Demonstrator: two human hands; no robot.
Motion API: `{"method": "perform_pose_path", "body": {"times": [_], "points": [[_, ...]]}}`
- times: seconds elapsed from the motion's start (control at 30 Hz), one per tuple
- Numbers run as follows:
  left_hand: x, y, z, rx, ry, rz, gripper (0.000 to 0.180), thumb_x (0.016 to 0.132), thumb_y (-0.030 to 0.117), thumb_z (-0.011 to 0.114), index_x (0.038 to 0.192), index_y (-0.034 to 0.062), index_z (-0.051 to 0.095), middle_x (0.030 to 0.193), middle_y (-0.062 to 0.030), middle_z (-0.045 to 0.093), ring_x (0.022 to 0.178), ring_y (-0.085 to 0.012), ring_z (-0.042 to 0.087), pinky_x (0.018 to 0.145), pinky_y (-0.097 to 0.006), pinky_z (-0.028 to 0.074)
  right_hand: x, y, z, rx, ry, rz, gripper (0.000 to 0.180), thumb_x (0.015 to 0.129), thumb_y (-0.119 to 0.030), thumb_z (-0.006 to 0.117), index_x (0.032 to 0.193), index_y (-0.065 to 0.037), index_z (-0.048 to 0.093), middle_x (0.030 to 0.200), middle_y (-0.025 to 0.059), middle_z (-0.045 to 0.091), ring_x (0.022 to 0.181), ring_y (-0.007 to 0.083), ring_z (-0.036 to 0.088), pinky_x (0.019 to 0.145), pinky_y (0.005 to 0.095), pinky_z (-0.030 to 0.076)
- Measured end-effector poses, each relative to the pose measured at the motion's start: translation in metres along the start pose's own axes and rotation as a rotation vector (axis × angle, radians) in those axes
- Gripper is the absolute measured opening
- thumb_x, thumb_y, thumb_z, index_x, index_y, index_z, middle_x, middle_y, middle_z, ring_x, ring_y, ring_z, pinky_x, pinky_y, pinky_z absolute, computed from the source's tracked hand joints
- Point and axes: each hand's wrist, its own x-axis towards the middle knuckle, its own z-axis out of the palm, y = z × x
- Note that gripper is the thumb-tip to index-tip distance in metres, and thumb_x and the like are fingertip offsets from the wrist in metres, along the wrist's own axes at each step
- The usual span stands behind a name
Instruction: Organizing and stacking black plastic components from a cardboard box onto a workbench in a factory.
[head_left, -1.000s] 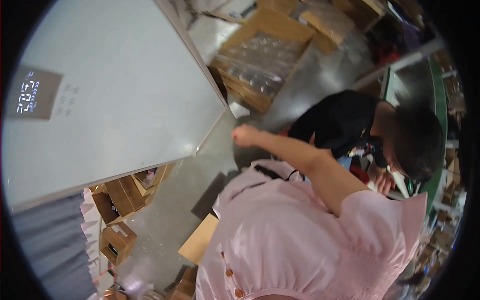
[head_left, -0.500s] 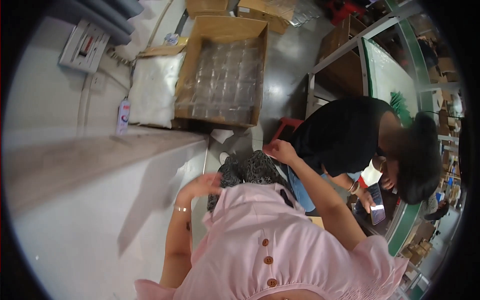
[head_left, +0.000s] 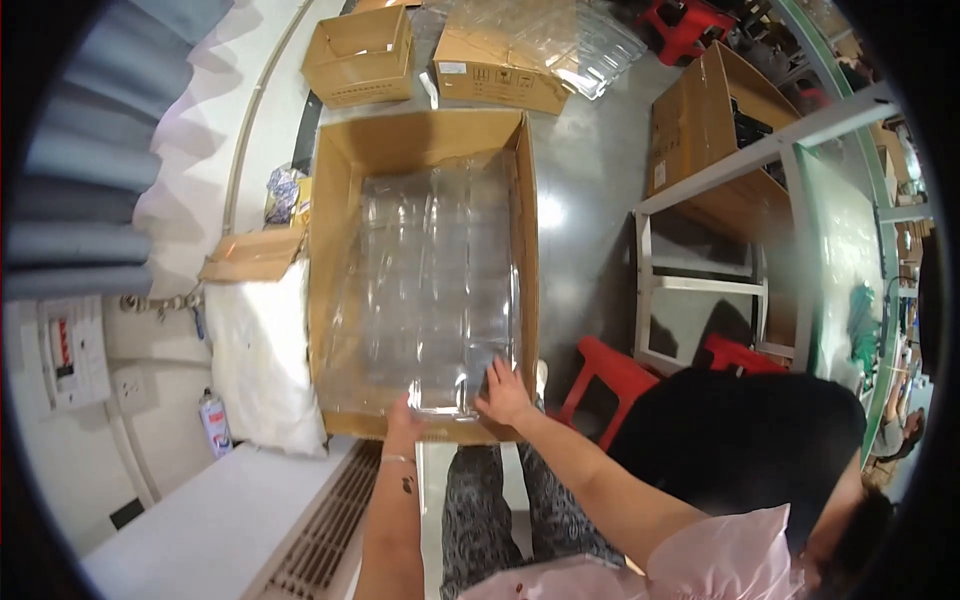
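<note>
Clear plastic trays (head_left: pixel 425 290) with rows of compartments lie inside a large open cardboard box (head_left: pixel 530 250) in front of me. Both of my arms reach down to the box's near end. At the trays' near left corner is my left hand (head_left: pixel 403 420), its fingers smeared and partly hidden. My right hand (head_left: pixel 506 393) rests at the near right corner, fingers stretched forward and apart over the clear plastic. Whether it grips any edge does not show.
Left of the box leans a white padded sack (head_left: pixel 262 350), with a spray can (head_left: pixel 214 422) nearby. Smaller cartons (head_left: pixel 357 60) stand beyond. To the right are red stools (head_left: pixel 608 385), a white metal frame (head_left: pixel 645 270) and a person in black (head_left: pixel 735 450) bending close by.
I have come up to the box, which now appears nearer and lower. Both hands have moved from beside my body into its near end. The person in black now appears lower.
</note>
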Motion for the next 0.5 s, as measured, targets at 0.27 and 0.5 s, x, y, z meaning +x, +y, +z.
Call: {"method": "perform_pose_path", "body": {"times": [0.27, 0.5], "points": [[0.061, -0.016, 0.001, 0.089, 0.285, -0.31, 0.06, 0.088, 0.036, 0.048, 0.137, 0.0087, 0.027, 0.14, -0.0208, 0.027, 0.124, -0.0402, 0.032, 0.093, -0.056, 0.036, 0.052, 0.035, 0.004, 0.158, 0.106, 0.065, 0.05, 0.076, -0.025, 0.061, 0.117, 0.0, 0.05, 0.129, 0.0225, 0.041, 0.12, 0.0359, 0.04, 0.1, 0.0391, 0.036], [0.036, -0.002, 0.018, 1.325, 0.092, -0.135, 0.059, 0.078, 0.031, 0.059, 0.127, 0.003, 0.042, 0.127, -0.0229, 0.043, 0.11, -0.0376, 0.049, 0.097, -0.04, 0.038, 0.03, 0.043, -0.07, 0.132, 0.258, 0.05, 0.04, 0.075, -0.016, 0.059, 0.111, -0.002, 0.053, 0.121, 0.0202, 0.048, 0.109, 0.0354, 0.05, 0.094, 0.0385, 0.043]]}}
